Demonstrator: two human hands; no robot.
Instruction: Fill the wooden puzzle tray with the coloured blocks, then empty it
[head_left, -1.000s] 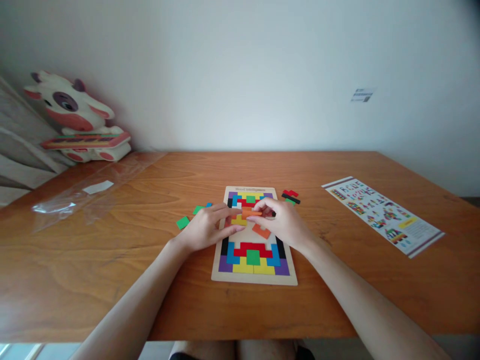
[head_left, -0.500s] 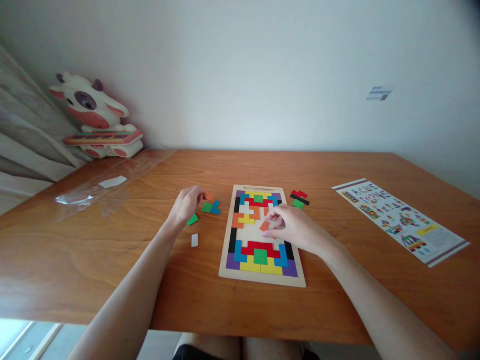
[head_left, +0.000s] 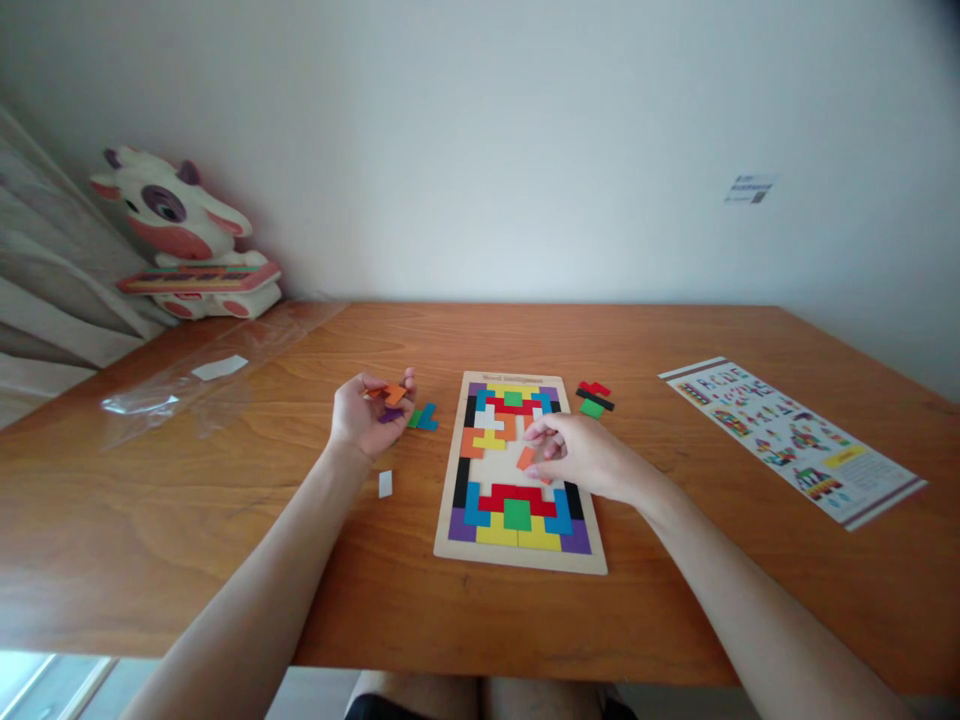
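My left hand (head_left: pixel 367 415), palm turned up, is curled around orange puzzle pieces (head_left: pixel 393 396) and a purple piece (head_left: pixel 389 415), left of the board. My right hand (head_left: pixel 574 452) pinches an orange piece (head_left: pixel 526 458) over the middle right of the wooden puzzle board (head_left: pixel 521 563). Part of that piece is hidden by the fingers. Coloured block pieces fill the board's top and bottom; bare wood shows in the middle. A yellow piece (head_left: pixel 489 439) lies at its left side. Close to my left hand are a blue piece (head_left: pixel 428 418) and a partly covered green piece (head_left: pixel 414 420).
A white piece (head_left: pixel 385 484) lies left of the board. Red, black and green pieces (head_left: pixel 595 404) are piled at its upper right. Further right is a printed sheet (head_left: pixel 795 440). A clear plastic bag (head_left: pixel 172 385) and a cow toy keyboard (head_left: pixel 191 240) are at the far left.
My left hand has turned palm up, now showing the orange and purple pieces in it. The right hand stays over the board with its orange piece. The view has shifted slightly.
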